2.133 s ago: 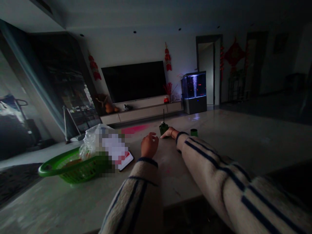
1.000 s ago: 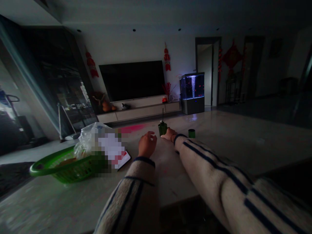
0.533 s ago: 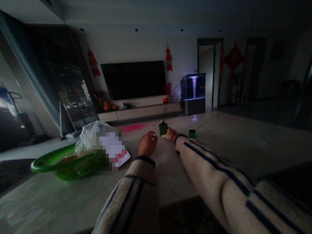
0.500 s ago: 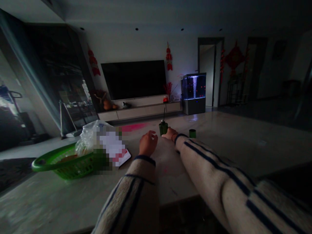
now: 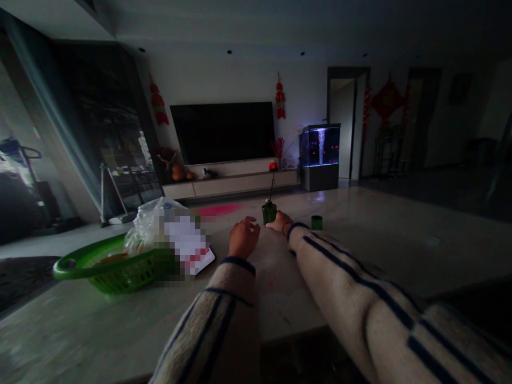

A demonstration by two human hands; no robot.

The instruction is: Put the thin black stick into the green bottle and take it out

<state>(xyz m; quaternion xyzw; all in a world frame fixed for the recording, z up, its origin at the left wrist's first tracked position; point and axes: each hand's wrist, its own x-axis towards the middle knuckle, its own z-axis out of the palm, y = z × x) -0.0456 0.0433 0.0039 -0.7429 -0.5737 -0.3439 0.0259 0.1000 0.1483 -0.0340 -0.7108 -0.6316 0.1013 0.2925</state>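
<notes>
- Fingers of the left hand (image 5: 243,238) are seen from the head view curled loosely and slightly spread, raised off the surface with nothing held.
- Fingers of the right hand (image 5: 281,222) are kept low and fairly straight, with no grip shown. They are placed just beside the green bottle (image 5: 269,213), though whether it is being touched cannot be told.
- That bottle is stood upright on the pale tabletop (image 5: 276,304) between the two hands, with a thin black stick (image 5: 272,189) rising from it.
- A small green cup (image 5: 317,223) is placed near the right hand, on its far side from the bottle.
- Further left, a green plastic basket (image 5: 80,264) is set by a clear plastic bag (image 5: 146,229) and a flat white and red packet (image 5: 202,261), partly hidden by blur.
- A pink stain (image 5: 218,209) is visible beyond them.
- Risks are judged here: the narrow bottle could be tipped by a careless sweep of the right hand, the stick could be snagged by the fingers, and a reach could be misjudged in this dim light.
</notes>
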